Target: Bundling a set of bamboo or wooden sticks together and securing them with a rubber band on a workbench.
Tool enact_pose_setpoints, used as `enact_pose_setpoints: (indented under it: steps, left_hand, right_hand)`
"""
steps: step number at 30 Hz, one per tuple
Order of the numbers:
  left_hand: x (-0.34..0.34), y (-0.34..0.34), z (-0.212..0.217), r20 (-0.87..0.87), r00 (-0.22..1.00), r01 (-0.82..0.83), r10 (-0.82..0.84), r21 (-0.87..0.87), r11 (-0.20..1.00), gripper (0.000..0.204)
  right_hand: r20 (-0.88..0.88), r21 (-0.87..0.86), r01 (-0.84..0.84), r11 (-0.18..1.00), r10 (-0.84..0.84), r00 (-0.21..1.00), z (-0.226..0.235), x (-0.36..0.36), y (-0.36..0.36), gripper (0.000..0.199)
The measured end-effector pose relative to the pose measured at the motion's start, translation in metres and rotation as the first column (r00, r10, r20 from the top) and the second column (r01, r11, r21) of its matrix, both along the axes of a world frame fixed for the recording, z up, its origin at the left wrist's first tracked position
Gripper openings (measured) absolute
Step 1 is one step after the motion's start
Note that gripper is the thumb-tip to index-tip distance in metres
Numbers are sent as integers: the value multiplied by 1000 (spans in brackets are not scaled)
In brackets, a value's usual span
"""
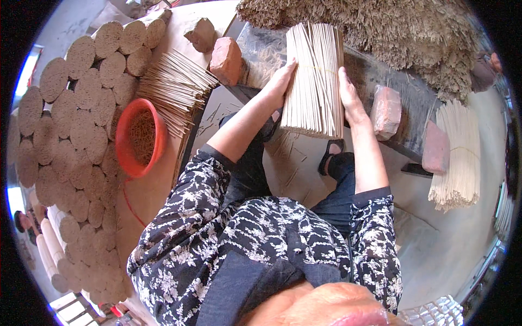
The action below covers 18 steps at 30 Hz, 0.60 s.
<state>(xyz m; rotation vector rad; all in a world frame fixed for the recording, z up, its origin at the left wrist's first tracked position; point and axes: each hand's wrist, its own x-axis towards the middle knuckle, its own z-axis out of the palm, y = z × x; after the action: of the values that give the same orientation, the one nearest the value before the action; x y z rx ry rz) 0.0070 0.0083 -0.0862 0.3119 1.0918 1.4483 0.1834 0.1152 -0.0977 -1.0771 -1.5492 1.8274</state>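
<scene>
A thick bundle of thin pale sticks (312, 92), with a narrow yellowish band around its middle, is held between my two hands. My left hand (281, 84) presses against its left side, the thumb along the edge. On the right side my right hand (352, 100) grips it, fingers partly hidden behind. Several sticks lie slantwise across the bundle's front. The bundle is over the near edge of a dark worn bench (261, 51), its near end facing me.
Stacked round bundles (73, 155) fill the left. Beside them are a red bowl of rubber bands (162, 138) and loose sticks (176, 84). Reddish bricks (225, 61) sit along the bench, a stick heap (370, 27) lies behind, and another banded bundle (457, 155) stands at right.
</scene>
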Motion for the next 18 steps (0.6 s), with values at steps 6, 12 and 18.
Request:
enact_pose_setpoints:
  steps: [6, 12, 18]
  left_hand:
    - [20, -2, 48, 58, 996, 60, -67, 117, 991, 56]
    - [-21, 4, 10, -40, 999, 0, -3, -76, 997, 61]
    - [10, 7, 27, 7, 998, 65, -66, 52, 997, 56]
  right_hand:
    - [-77, -16, 74, 997, -75, 994, 36, -18, -36, 86]
    - [-196, -65, -5, 998, -8, 981, 26, 0, -7, 68]
    - [179, 178, 80, 981, -113, 977, 27, -23, -16, 102]
